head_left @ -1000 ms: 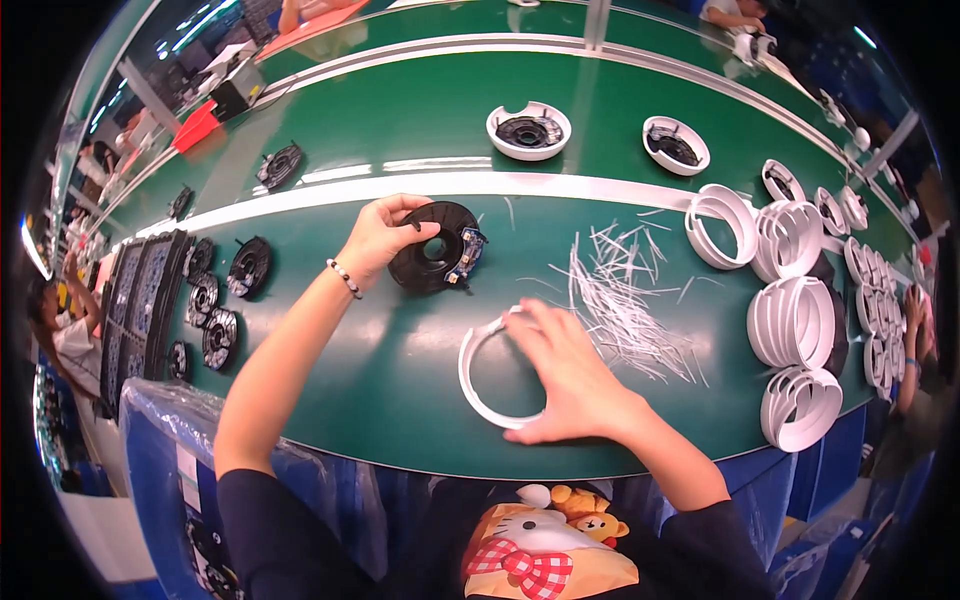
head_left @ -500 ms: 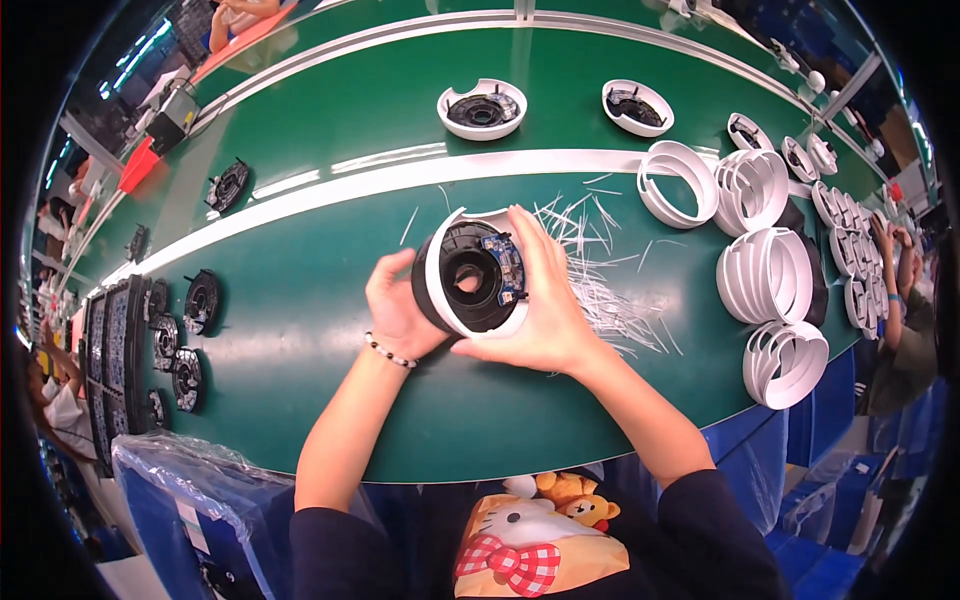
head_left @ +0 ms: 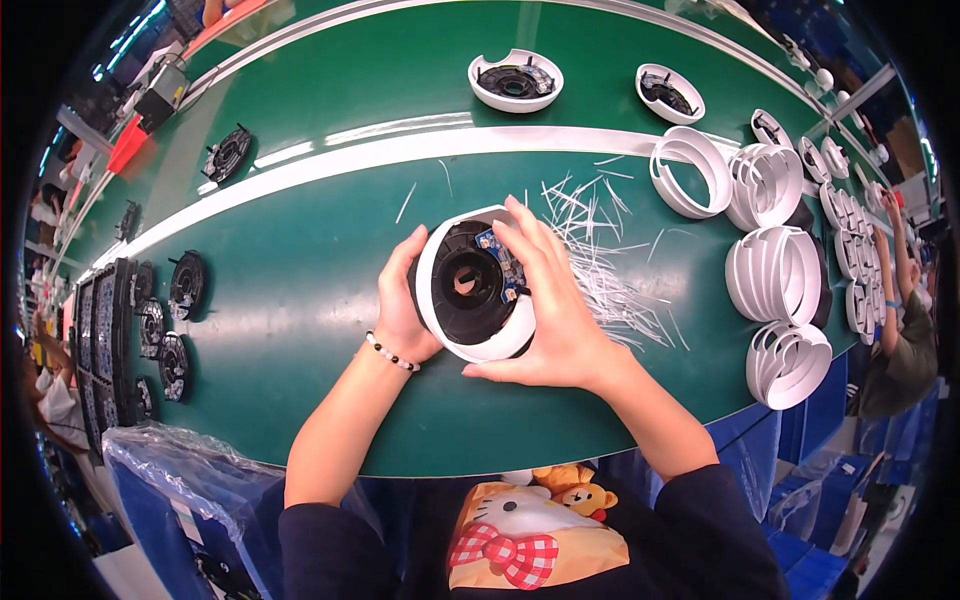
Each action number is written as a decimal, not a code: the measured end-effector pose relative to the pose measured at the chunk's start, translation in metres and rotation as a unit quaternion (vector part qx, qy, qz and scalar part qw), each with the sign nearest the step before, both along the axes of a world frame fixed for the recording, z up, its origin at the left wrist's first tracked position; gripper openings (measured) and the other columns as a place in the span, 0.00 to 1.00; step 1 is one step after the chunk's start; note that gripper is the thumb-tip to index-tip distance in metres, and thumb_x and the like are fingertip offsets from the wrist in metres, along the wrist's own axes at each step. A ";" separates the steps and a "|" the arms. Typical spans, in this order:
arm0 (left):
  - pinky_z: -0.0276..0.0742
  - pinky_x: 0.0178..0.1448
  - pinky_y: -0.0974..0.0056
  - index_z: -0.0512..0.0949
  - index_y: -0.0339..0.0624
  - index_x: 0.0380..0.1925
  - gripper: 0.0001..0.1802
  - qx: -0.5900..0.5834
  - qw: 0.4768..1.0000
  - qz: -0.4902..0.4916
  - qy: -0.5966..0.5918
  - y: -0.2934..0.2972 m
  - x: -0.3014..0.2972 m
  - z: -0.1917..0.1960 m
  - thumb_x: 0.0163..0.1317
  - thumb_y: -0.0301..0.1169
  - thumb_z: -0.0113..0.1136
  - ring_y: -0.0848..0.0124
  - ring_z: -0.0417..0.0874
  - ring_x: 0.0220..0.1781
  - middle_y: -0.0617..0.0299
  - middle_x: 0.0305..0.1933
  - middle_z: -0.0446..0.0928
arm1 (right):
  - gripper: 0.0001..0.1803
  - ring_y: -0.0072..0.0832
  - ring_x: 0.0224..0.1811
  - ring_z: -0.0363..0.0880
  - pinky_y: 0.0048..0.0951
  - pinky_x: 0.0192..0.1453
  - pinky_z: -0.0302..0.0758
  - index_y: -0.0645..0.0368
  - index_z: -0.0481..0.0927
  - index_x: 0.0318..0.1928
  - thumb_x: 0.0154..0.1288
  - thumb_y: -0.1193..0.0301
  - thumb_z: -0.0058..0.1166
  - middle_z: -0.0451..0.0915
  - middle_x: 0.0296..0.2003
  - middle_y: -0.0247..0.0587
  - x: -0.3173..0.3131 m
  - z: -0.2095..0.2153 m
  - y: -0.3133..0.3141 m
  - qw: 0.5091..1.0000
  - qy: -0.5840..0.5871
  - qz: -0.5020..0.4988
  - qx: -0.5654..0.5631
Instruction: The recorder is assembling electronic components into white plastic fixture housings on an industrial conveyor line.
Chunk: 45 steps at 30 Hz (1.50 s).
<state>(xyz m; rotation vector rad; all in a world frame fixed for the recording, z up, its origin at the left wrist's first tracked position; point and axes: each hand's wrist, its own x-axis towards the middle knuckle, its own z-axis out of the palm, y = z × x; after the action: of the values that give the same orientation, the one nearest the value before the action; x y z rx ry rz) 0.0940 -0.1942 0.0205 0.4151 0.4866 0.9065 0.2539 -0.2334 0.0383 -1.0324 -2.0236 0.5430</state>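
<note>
Between my hands is a round white plastic housing (head_left: 427,285) tilted on its side, its inside facing me. Fitted in it is a black disc-shaped part (head_left: 484,318) with a hole at its centre, and a blue circuit board (head_left: 503,258) lies along its right side. My left hand (head_left: 405,315) is wrapped round the left side, partly behind it. My right hand (head_left: 563,315) holds the right rim, fingers at the top and thumb at the bottom. White thin strips (head_left: 610,290) lie scattered just right of my right hand.
Stacked white rings (head_left: 765,280) stand on the green table (head_left: 270,340) at the right. Beyond a white strip sit white housings with black parts (head_left: 515,82). Black discs (head_left: 188,285) and a black tray (head_left: 100,345) are at the left. Blue bins (head_left: 200,500) flank the near edge.
My view has shifted slightly, so the table things appear moved. Both hands keep hold of the housing, which has turned a little; my right fingers have bent more over its rim.
</note>
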 end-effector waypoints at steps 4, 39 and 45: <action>0.70 0.52 0.60 0.69 0.38 0.47 0.27 -0.020 1.000 -0.001 -0.018 -0.001 0.003 -0.001 0.61 0.48 0.33 0.64 0.74 0.47 0.53 0.46 0.72 | 0.59 0.58 0.61 0.46 0.49 0.62 0.51 0.61 0.49 0.59 0.25 0.61 0.71 0.44 0.61 0.58 0.003 0.001 0.004 1.000 -0.016 0.004 0.008; 0.68 0.56 0.55 0.61 0.31 0.51 0.25 0.035 0.983 0.131 0.123 0.080 -0.009 0.032 0.60 0.41 0.37 0.58 0.74 0.49 0.46 0.51 0.68 | 0.32 0.47 0.58 0.58 0.44 0.60 0.52 0.62 0.69 0.47 0.40 0.61 0.63 0.65 0.53 0.50 0.093 0.020 0.035 0.942 -0.103 -0.264 0.178; 0.63 0.59 0.52 0.62 0.32 0.48 0.21 0.032 0.973 0.205 0.106 0.181 -0.012 0.005 0.62 0.39 0.39 0.58 0.67 0.55 0.47 0.52 0.66 | 0.20 0.48 0.54 0.62 0.51 0.60 0.52 0.61 0.72 0.44 0.47 0.71 0.56 0.71 0.47 0.47 0.182 -0.018 0.028 0.853 -0.346 -0.386 0.063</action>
<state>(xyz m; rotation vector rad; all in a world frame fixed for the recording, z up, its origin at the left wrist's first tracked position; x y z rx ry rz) 0.0822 -0.0133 0.0254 0.4822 0.7581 1.2860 0.4354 -0.2057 0.0207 -2.0024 -1.9122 -0.4558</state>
